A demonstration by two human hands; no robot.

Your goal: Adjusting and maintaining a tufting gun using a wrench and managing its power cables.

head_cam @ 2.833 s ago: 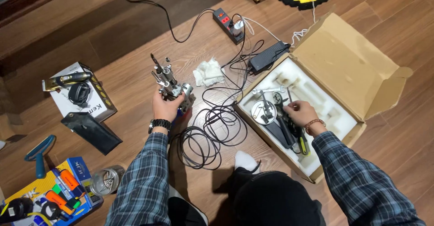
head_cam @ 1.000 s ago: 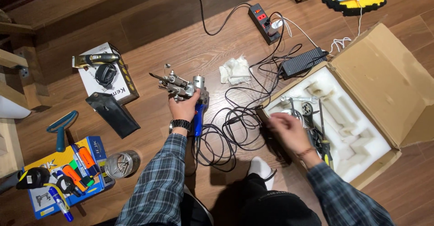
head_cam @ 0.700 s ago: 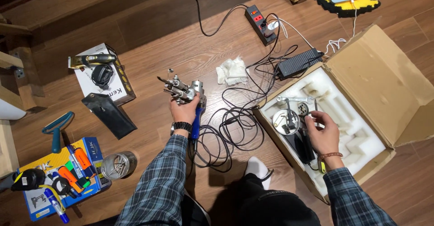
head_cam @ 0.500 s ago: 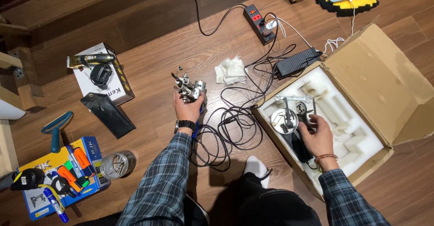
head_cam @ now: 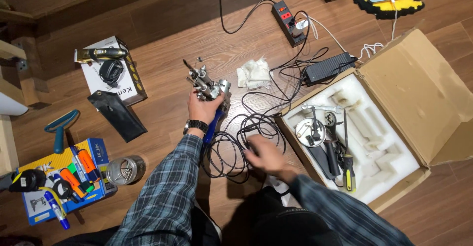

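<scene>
1. The right hand [head_cam: 263, 152] is blurred, low over the coil of black cable [head_cam: 231, 147] on the wooden floor [head_cam: 162, 24]; whether its grip is open or closed cannot be told.
2. The left hand [head_cam: 202, 109], with a dark watch on the wrist, has its grip closed around a metal tool [head_cam: 207, 86] with a blue handle, held above the middle of the floor.
3. The tool is shiny grey metal, knobbly, with thin rods sticking out. Its long axis runs from the blue handle near the person up to the rods, which point away and a little to the left.
4. To the right lies an open cardboard box [head_cam: 419, 88] lined with white foam. In the foam's cut-outs rest a round metal disc [head_cam: 310, 129], a wrench [head_cam: 320, 108] and a screwdriver [head_cam: 347, 162] with a yellow and black handle.
5. At the near left edge of the floor is a blue box of bright small tools [head_cam: 64, 177], beside a clear jar [head_cam: 125, 169] of metal bits.
6. Farther off, a crumpled white cloth [head_cam: 253, 72] lies just beyond the tool, with a black power brick [head_cam: 327, 68] to its right.
7. Farthest, a black power strip [head_cam: 288, 15] sits near the far edge.
</scene>
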